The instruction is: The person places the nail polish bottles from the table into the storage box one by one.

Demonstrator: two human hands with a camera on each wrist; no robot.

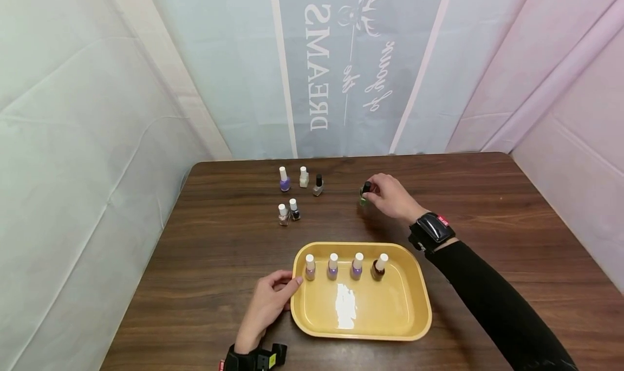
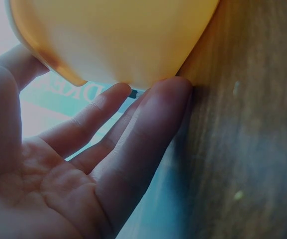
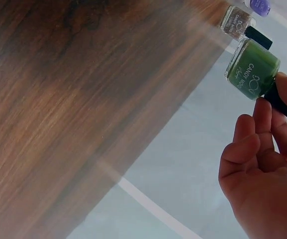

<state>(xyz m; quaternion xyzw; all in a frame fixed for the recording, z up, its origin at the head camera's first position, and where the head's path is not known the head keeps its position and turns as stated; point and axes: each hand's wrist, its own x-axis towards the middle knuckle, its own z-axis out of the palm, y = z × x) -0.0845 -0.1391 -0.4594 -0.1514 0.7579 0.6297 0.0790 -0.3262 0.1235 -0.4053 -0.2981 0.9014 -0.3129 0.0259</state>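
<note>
My right hand (image 1: 392, 199) pinches the black cap of a green nail polish bottle (image 3: 252, 69) between thumb and fingers, over the table beyond the tray. In the right wrist view the bottle's white lettering shows. My left hand (image 1: 265, 306) holds the left edge of a yellow tray (image 1: 390, 314), thumb over the rim and fingers against its outer wall (image 2: 118, 45). Along the tray's far side several white-capped nail polish bottles stand in a row: a pinkish one (image 1: 310, 268), two purple ones (image 1: 332, 268) and a dark one (image 1: 378, 268).
Left of the right hand, more bottles stand on the wooden table (image 1: 219, 262): a purple one (image 1: 285, 182), a white one (image 1: 304, 177), a black-capped glittery one (image 1: 318, 187), a pale one (image 1: 284, 216) and a dark one (image 1: 294, 211). Curtains (image 1: 234, 62) hang around the table.
</note>
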